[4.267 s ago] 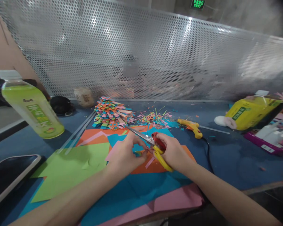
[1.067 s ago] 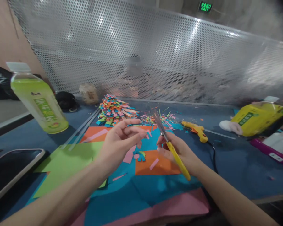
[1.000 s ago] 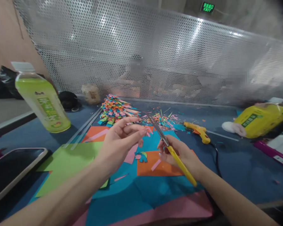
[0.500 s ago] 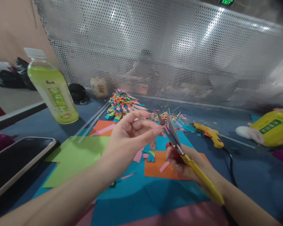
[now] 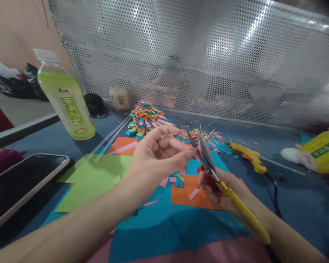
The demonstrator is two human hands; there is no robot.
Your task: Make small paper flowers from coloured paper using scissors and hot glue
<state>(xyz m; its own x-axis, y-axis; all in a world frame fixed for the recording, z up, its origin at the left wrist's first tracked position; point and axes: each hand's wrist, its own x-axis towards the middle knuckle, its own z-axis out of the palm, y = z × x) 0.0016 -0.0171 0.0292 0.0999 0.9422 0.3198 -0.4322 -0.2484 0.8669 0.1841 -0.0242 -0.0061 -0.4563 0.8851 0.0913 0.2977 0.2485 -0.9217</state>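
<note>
My left hand pinches a small piece of pink paper between thumb and fingertips. The paper lies between the parted blades of the scissors, which have one yellow and one red handle. My right hand is wrapped round those handles, the blades pointing up and away from me. Below the hands, an orange sheet bears a pink strip and a small blue paper cutout. A large blue sheet spreads underneath, with green sheets to the left.
A cone of layered coloured paper stands behind my left hand, beside a heap of paper scraps. A yellow glue gun lies right. Left are a drink bottle and a phone. A perforated metal screen closes the back.
The whole view has shifted slightly, so things sit a little further right. Both hands keep their grips, with the pink paper still between the scissor blades.
</note>
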